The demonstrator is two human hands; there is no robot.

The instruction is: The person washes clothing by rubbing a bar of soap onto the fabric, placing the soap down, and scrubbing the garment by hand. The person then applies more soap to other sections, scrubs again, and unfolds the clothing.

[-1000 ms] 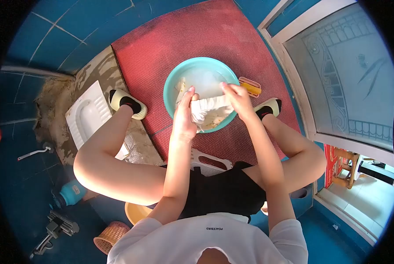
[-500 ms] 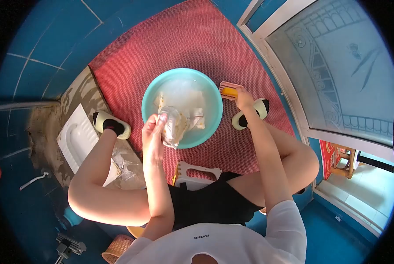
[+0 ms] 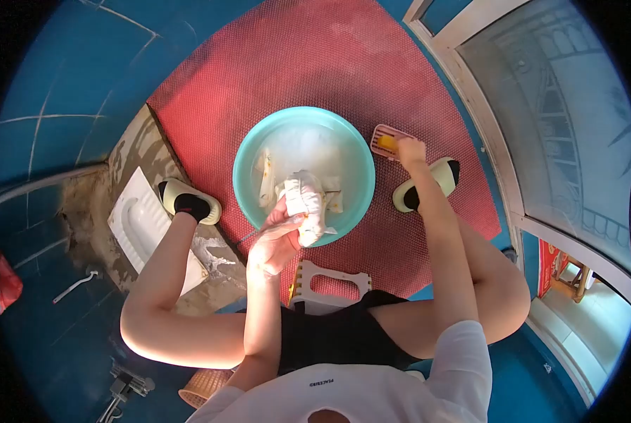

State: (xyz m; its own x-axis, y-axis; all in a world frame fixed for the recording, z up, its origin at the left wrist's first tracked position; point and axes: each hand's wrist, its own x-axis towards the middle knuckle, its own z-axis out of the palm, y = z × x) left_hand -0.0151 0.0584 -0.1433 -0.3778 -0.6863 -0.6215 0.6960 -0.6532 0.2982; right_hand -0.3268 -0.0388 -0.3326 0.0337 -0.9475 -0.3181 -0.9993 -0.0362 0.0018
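My right hand is at the yellow soap in its pink dish.
The bar lies just left of those fingers, lengthwise toward them; their grip I cannot tell. My left hand clasps white cloth over the basin.

White cloth bunches over basin, yellow bar in dish.

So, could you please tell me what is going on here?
The person's left hand holds a bunched white cloth over a turquoise basin of cloudy water, where more cloth lies. The right hand is at a yellow bar in a pink dish beside the basin; whether it grips the bar is unclear.
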